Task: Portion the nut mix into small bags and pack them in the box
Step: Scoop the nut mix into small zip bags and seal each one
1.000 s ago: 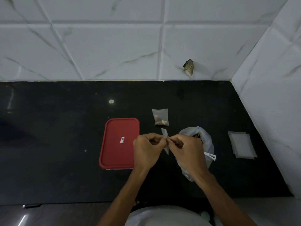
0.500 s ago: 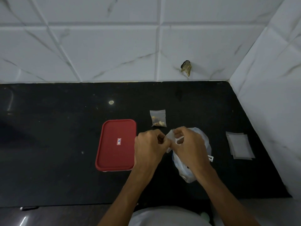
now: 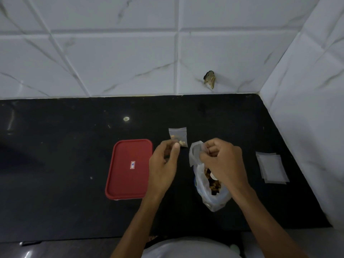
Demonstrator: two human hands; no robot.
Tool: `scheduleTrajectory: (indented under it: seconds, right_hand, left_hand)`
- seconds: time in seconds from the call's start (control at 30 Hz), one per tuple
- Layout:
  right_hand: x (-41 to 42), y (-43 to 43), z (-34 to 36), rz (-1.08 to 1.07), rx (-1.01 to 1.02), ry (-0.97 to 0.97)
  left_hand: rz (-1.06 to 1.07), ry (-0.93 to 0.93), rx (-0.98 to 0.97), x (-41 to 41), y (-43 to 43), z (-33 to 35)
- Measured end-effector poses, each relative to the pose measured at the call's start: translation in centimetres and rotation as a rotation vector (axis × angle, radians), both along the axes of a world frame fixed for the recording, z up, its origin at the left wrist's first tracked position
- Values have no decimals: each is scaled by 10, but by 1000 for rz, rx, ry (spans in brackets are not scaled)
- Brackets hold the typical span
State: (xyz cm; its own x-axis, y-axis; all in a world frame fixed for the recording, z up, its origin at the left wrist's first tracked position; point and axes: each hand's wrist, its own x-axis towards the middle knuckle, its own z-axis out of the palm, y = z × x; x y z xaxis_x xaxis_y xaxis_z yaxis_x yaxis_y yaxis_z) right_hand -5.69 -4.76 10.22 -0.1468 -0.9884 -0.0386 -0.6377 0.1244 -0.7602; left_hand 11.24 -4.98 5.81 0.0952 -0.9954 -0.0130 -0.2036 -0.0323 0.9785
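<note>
My right hand [image 3: 223,161] pinches a small empty clear bag [image 3: 194,152] by its mouth, just above the large plastic bag of nut mix [image 3: 214,192] that lies on the black counter [image 3: 65,164]. My left hand [image 3: 163,162] hovers apart from it to the left, fingers loosely curled, with nothing visible in it. Its thumb tip overlaps the near edge of a small filled bag [image 3: 177,135] lying flat on the counter. The box with its red lid [image 3: 130,168] on sits left of my left hand.
A stack of empty small bags [image 3: 271,168] lies at the right near the side wall [image 3: 307,127]. Tiled walls close the back and right. A pale spot [image 3: 126,118] marks the counter behind the box. The counter's front edge runs near my body.
Both hands held the small empty bag together before. My left hand has let go and drawn left, and the right hand now holds the bag alone over the nut bag.
</note>
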Motion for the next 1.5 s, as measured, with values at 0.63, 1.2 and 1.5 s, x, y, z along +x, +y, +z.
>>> scheduleTrajectory:
  seconds: [0.63, 1.2, 1.5]
  right_hand:
    - [-7, 7, -4, 138, 153, -94]
    - [-75, 11, -87, 252, 250, 752]
    - [-78, 10, -94, 248, 325, 649]
  left_hand:
    - [-89, 720, 436, -31, 3, -32]
    - [-5, 1347, 696, -50, 12, -52]
    - [-33, 1327, 693, -65, 7, -81]
